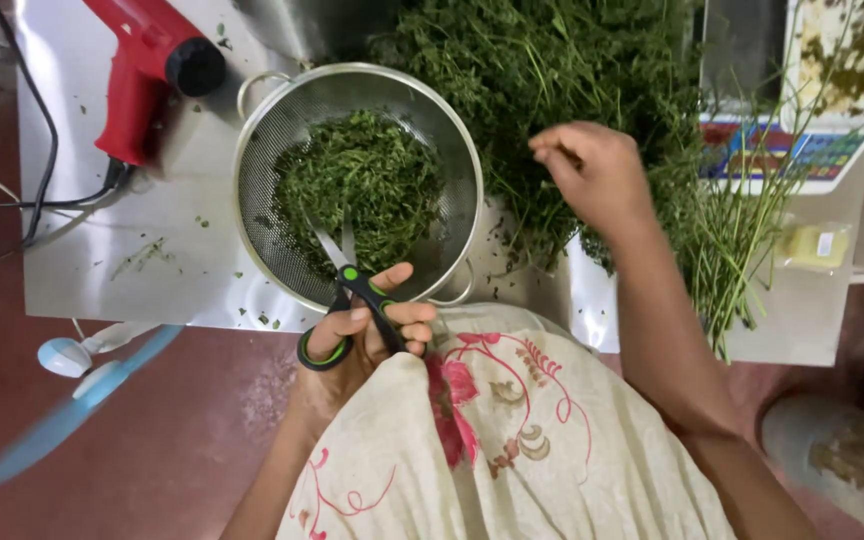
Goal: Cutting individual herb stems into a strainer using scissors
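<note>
My left hand (367, 325) grips black scissors with green-lined handles (347, 300); their blades point up over the near rim of a round metal colander (252, 150). The colander holds chopped green herbs (357, 185). My right hand (592, 175) reaches into a large pile of uncut leafy green stems (552, 70) just right of the colander, fingers curled on the greens. A cream cloth with red flowers (512, 430) covers my lap beneath both arms.
A shiny metal sheet (102, 260) lies under everything on a red floor. A red hair dryer (147, 75) with a black cord lies at the upper left. A white-and-blue tool (82, 375) lies lower left. A weighing scale (782, 150) and a small yellow packet (817, 245) sit to the right.
</note>
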